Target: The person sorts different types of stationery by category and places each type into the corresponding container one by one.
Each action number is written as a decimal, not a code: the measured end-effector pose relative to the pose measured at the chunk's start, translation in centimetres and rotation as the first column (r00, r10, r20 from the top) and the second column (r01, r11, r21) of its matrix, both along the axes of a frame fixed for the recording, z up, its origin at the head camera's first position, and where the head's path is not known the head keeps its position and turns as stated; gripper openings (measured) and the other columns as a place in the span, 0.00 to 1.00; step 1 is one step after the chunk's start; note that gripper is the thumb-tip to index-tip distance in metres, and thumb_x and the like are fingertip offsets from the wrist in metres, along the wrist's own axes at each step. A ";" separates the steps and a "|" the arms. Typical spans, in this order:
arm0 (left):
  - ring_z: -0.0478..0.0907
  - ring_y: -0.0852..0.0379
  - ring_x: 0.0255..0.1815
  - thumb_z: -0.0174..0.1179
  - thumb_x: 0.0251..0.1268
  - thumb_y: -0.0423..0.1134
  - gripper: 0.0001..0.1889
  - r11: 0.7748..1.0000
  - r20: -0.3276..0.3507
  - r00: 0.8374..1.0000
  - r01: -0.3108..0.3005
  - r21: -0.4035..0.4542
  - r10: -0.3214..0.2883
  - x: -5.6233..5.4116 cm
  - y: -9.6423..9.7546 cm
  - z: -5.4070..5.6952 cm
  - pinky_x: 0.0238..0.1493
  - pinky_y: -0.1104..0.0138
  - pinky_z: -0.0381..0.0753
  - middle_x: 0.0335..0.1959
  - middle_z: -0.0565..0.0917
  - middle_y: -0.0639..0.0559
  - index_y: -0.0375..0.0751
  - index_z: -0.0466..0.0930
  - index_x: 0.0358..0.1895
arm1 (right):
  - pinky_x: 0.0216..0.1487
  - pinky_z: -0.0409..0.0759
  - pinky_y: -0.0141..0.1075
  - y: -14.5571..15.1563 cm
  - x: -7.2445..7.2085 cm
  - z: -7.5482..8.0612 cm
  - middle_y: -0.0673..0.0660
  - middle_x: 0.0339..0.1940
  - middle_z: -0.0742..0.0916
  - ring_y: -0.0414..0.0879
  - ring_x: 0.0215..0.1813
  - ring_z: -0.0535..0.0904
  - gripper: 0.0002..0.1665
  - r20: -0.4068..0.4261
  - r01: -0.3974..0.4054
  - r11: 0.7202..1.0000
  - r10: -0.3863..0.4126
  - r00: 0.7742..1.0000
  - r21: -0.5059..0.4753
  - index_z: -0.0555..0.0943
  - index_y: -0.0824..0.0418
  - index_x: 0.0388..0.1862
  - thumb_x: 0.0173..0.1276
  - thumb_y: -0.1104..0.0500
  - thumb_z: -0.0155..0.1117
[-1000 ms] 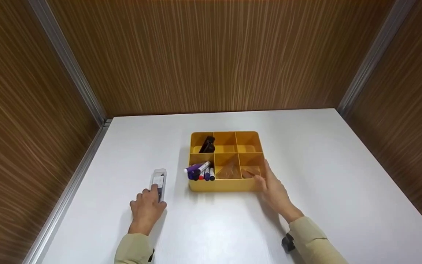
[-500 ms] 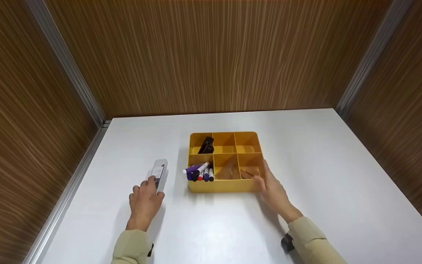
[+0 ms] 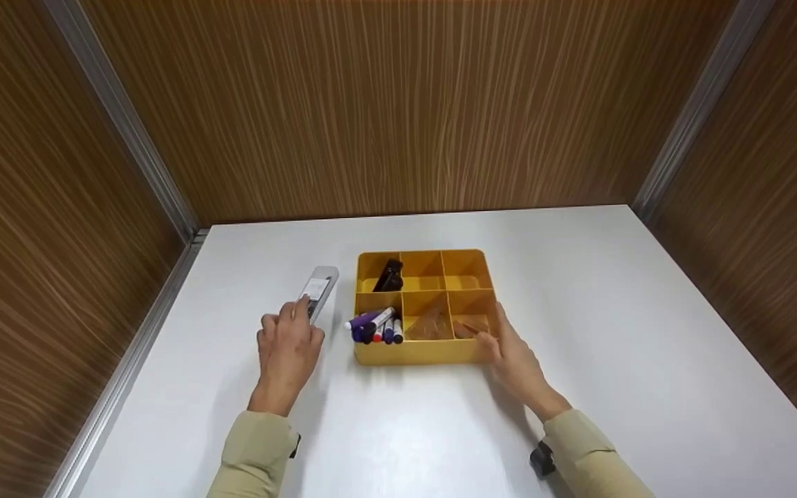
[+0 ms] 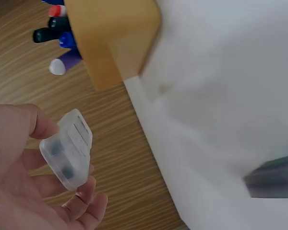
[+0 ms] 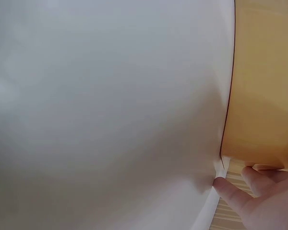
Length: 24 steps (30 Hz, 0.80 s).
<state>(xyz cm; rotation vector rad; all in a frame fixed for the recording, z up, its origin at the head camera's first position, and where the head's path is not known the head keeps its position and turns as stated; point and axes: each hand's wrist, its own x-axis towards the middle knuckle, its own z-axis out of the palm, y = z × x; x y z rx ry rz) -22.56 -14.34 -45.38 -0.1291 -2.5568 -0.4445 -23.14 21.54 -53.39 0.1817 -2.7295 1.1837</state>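
Note:
My left hand [image 3: 288,349] holds a slim clear plastic case [image 3: 317,290] with a white label, left of the yellow divided organizer box [image 3: 426,353]. In the left wrist view the thumb presses one side of the case [image 4: 69,148] and the fingers lie behind it; dark contents show through its end. At the box's front right corner my right hand [image 3: 519,360] grips the wall, thumb at the front rim and fingers along the right side. The right wrist view shows only part of those fingers [image 5: 233,194] beside the box wall.
Several markers [image 3: 376,324] stick out of the front left compartment. A black object [image 3: 389,275] lies in the back left one. Things in the other front compartments are unclear. Wood-grain walls [image 3: 405,104] enclose the white table [image 3: 578,277] at the back and sides.
My left hand has moved forward and right with the clear plastic case, off the table and closer to the organizer box. The right hand and the box have stayed in place.

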 end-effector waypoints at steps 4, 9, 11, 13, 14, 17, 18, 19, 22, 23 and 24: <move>0.76 0.35 0.48 0.59 0.65 0.36 0.26 0.999 0.085 0.996 0.023 0.023 -0.025 -0.3 1.6 1.5 0.47 0.49 0.79 0.59 0.80 0.36 0.37 0.72 0.67 | 0.72 0.63 0.61 0.0 0.1 0.0 0.67 0.79 0.61 0.70 0.72 0.66 0.41 -0.008 0.003 1.000 -0.003 1.000 0.004 0.44 0.60 0.82 0.80 0.50 0.48; 0.76 0.39 0.49 0.59 0.65 0.36 0.27 0.993 0.093 0.989 0.115 0.008 -0.115 -0.8 3.9 2.9 0.52 0.55 0.75 0.61 0.80 0.38 0.37 0.72 0.68 | 0.73 0.62 0.59 0.0 0.1 0.1 0.67 0.79 0.61 0.69 0.73 0.65 0.41 0.002 0.001 1.000 -0.001 1.000 0.017 0.43 0.61 0.82 0.80 0.47 0.46; 0.78 0.41 0.49 0.61 0.63 0.35 0.26 0.986 0.035 0.987 0.161 -0.053 -0.160 -1.1 5.0 3.2 0.49 0.56 0.74 0.58 0.82 0.38 0.35 0.73 0.66 | 0.73 0.63 0.60 0.1 0.2 0.1 0.68 0.79 0.60 0.69 0.73 0.65 0.42 0.009 -0.003 1.000 0.002 1.000 0.020 0.42 0.61 0.82 0.80 0.46 0.46; 0.80 0.43 0.49 0.62 0.62 0.36 0.25 0.973 -0.015 0.981 0.190 -0.127 -0.194 -1.5 6.1 3.5 0.47 0.57 0.74 0.55 0.83 0.37 0.33 0.75 0.64 | 0.72 0.63 0.60 0.2 0.2 0.1 0.68 0.79 0.60 0.69 0.73 0.65 0.43 0.015 -0.002 1.000 0.001 1.000 0.019 0.42 0.61 0.82 0.79 0.45 0.46; 0.81 0.44 0.49 0.62 0.62 0.37 0.25 0.967 -0.033 0.977 0.202 -0.155 -0.209 -1.6 6.6 3.6 0.46 0.58 0.74 0.54 0.84 0.37 0.33 0.75 0.63 | 0.72 0.64 0.61 0.2 0.2 0.1 0.68 0.79 0.60 0.69 0.73 0.65 0.43 0.014 0.000 1.000 0.000 1.000 0.020 0.42 0.61 0.82 0.79 0.45 0.46; 0.83 0.46 0.49 0.62 0.63 0.38 0.24 0.951 -0.039 0.970 0.226 -0.209 -0.239 -2.1 8.2 4.1 0.46 0.58 0.74 0.53 0.84 0.38 0.33 0.76 0.62 | 0.71 0.65 0.61 0.2 0.3 0.1 0.67 0.79 0.60 0.69 0.72 0.65 0.43 0.010 0.007 1.000 -0.008 1.000 0.018 0.42 0.61 0.82 0.79 0.45 0.47; 0.83 0.46 0.49 0.62 0.64 0.38 0.24 0.950 -0.025 0.969 0.236 -0.202 -0.246 -2.3 8.7 4.3 0.46 0.58 0.74 0.53 0.84 0.38 0.33 0.76 0.62 | 0.71 0.65 0.61 0.2 0.2 0.1 0.67 0.79 0.61 0.69 0.72 0.65 0.43 0.007 0.009 1.000 -0.009 1.000 0.018 0.43 0.60 0.82 0.79 0.46 0.47; 0.83 0.46 0.48 0.62 0.64 0.38 0.23 0.949 -0.008 0.968 0.244 -0.198 -0.250 -2.4 9.2 4.5 0.47 0.57 0.74 0.53 0.84 0.38 0.34 0.77 0.61 | 0.72 0.64 0.60 0.1 0.2 0.1 0.67 0.79 0.61 0.69 0.72 0.65 0.42 0.005 0.009 1.000 -0.010 1.000 0.015 0.43 0.60 0.82 0.79 0.46 0.47; 0.82 0.46 0.46 0.62 0.65 0.38 0.21 0.944 0.050 0.965 0.264 -0.196 -0.259 -2.9 10.5 4.9 0.46 0.57 0.75 0.51 0.85 0.38 0.33 0.78 0.59 | 0.72 0.64 0.60 0.0 0.1 0.0 0.67 0.79 0.61 0.69 0.72 0.66 0.42 0.000 0.009 1.000 -0.009 1.000 0.008 0.43 0.60 0.82 0.80 0.48 0.47; 0.82 0.46 0.45 0.62 0.65 0.39 0.20 0.941 0.072 0.963 0.271 -0.201 -0.261 -3.0 10.8 5.0 0.45 0.57 0.75 0.50 0.86 0.38 0.33 0.79 0.59 | 0.72 0.64 0.60 0.0 0.1 0.0 0.67 0.79 0.62 0.69 0.72 0.66 0.41 -0.002 0.012 1.000 -0.012 1.000 0.005 0.44 0.59 0.82 0.80 0.48 0.47; 0.82 0.46 0.44 0.61 0.66 0.39 0.20 0.938 0.096 0.960 0.278 -0.205 -0.264 -3.1 11.2 5.0 0.45 0.57 0.75 0.49 0.86 0.38 0.34 0.79 0.58 | 0.72 0.64 0.60 0.0 0.1 0.0 0.67 0.78 0.62 0.69 0.72 0.66 0.41 -0.003 0.013 1.000 -0.013 1.000 0.003 0.44 0.59 0.82 0.80 0.48 0.47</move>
